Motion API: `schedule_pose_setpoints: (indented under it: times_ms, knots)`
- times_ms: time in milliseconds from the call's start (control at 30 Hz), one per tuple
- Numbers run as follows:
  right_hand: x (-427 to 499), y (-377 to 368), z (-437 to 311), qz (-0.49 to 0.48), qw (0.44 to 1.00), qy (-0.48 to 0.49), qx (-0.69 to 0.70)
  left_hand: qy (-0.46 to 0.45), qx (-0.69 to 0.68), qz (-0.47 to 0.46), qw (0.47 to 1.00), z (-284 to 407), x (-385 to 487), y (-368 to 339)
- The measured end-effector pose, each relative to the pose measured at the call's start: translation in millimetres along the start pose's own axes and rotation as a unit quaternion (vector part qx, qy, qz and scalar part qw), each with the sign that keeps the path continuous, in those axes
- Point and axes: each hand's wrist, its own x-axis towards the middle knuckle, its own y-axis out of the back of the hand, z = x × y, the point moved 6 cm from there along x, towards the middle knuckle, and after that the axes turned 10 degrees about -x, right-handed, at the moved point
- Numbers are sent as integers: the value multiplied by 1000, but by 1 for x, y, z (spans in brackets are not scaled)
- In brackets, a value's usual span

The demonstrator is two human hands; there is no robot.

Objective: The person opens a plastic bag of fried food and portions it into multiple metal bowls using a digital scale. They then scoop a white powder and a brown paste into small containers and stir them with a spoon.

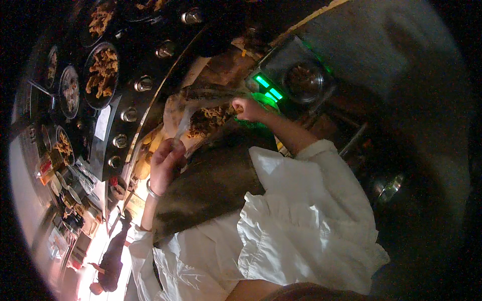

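A translucent plastic bag (pixel 182 122) stretches between my two hands. My left hand (pixel 167 161), with a bangle on its wrist, is closed on the bag's near left edge. On the far right side, my right hand (pixel 246 109) pinches the bag with curled fingers. Brown crumbly pieces (pixel 209 120) show between the hands; whether all of them lie inside the bag is hard to tell. Just beyond my right hand stands a weighing scale with a green lit display (pixel 268 88). A round metal pan (pixel 303 82) rests on the scale, with dim contents.
To the left, a dark counter holds a plate of brown fried-looking pieces (pixel 102 73), another round dish (pixel 69 92) and a row of shiny metal knobs or caps (pixel 143 83). A shiny metal vessel (pixel 391 188) sits at right. Another person (pixel 113 259) stands at lower left in bright light.
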Motion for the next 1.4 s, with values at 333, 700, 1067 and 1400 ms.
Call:
schedule_pose_setpoints:
  times_ms: [333,700,1067,1400]
  knots:
    - [-146,166,33,363,839,-166,371,-49,187,-16,981,8,20,-10]
    - [-68,129,-31,351,919,103,150,-20,151,53,987,-3,16,1]
    - [62,-77,124,52,898,-101,-425,41,20,68,997,-9,-12,12]
    - [35,-53,36,39,999,15,0,50,8,58,997,-10,-10,5]
